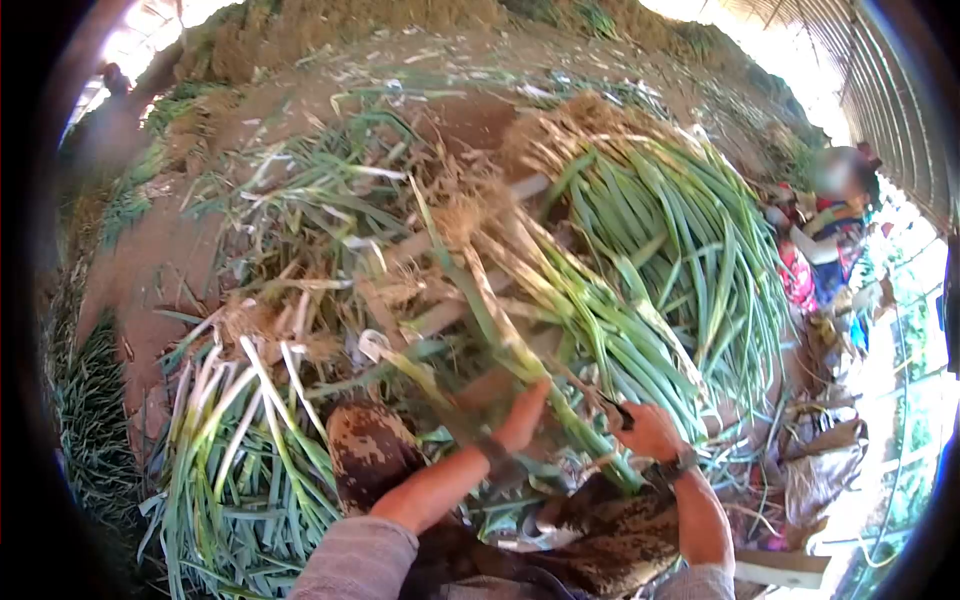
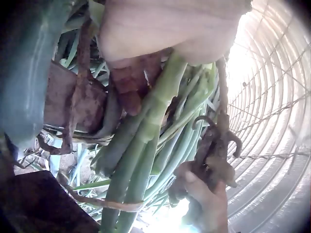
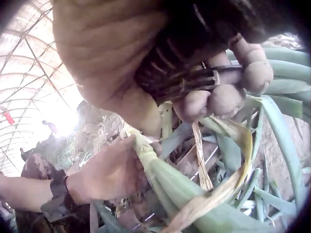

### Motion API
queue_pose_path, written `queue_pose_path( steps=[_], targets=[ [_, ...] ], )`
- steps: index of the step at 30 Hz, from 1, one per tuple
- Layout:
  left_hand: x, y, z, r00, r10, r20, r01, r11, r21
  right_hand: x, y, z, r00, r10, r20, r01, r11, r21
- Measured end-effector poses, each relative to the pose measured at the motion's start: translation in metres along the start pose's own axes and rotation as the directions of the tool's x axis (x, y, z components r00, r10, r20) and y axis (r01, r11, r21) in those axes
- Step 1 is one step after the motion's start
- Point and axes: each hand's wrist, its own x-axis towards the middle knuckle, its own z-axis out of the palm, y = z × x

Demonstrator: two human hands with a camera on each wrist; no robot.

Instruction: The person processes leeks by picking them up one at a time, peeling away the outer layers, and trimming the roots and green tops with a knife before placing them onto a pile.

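Note:
My left hand (image 1: 524, 415) grips a long green onion (image 1: 503, 350) around its stalk, the roots pointing away from me and the green leaves toward my lap. In the right wrist view, the fingers and thumb of that hand wrap the stalk where its leaves start. My right hand (image 1: 652, 432) is close to the leafy part, fingers curled round a dark slender thing (image 3: 194, 82) whose kind I cannot tell. A withered yellow-brown leaf (image 3: 218, 199) hangs below those fingers, across the green leaves.
A big pile of green onions (image 1: 680, 240) lies at the right, and a smaller bunch (image 1: 250, 430) at the left front. Loose leaves and roots cover the ground between. A person (image 1: 840, 225) sits at the far right beside the ribbed greenhouse wall (image 1: 890, 110).

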Motion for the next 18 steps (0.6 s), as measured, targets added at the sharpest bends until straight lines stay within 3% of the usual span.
queue_pose_path(
  steps=[1, 3, 7, 9, 12, 18],
  targets=[
    [0.000, 0.003, -0.003, 1.000, -0.022, 0.006, 0.022, 1.000, -0.013, -0.001, -0.011, -0.004, 0.998, 0.038, 0.044, -0.038, 0.999, 0.004],
    [0.007, 0.001, -0.009, 0.993, -0.092, 0.073, 0.096, 0.994, -0.056, -0.005, -0.004, 0.009, 0.999, -0.039, 0.029, 0.038, 0.999, 0.010],
    [-0.001, 0.012, -0.004, 0.988, -0.106, 0.111, 0.118, 0.987, -0.108, -0.008, -0.003, 0.014, 1.000, -0.009, 0.018, 0.009, 1.000, -0.011],
    [-0.002, 0.012, -0.003, 0.993, -0.055, 0.107, 0.064, 0.995, -0.077, -0.006, -0.009, 0.012, 0.992, 0.117, 0.056, -0.114, 0.992, -0.052],
    [0.001, 0.001, -0.006, 0.995, 0.038, 0.092, -0.038, 0.999, -0.004, 0.000, -0.013, 0.016, 0.997, 0.063, 0.038, -0.062, 0.998, -0.029],
    [0.004, 0.002, -0.006, 0.996, 0.024, 0.084, -0.022, 0.999, -0.026, 0.045, -0.026, 0.027, 0.999, 0.041, -0.014, -0.041, 0.998, -0.038]
  ],
)
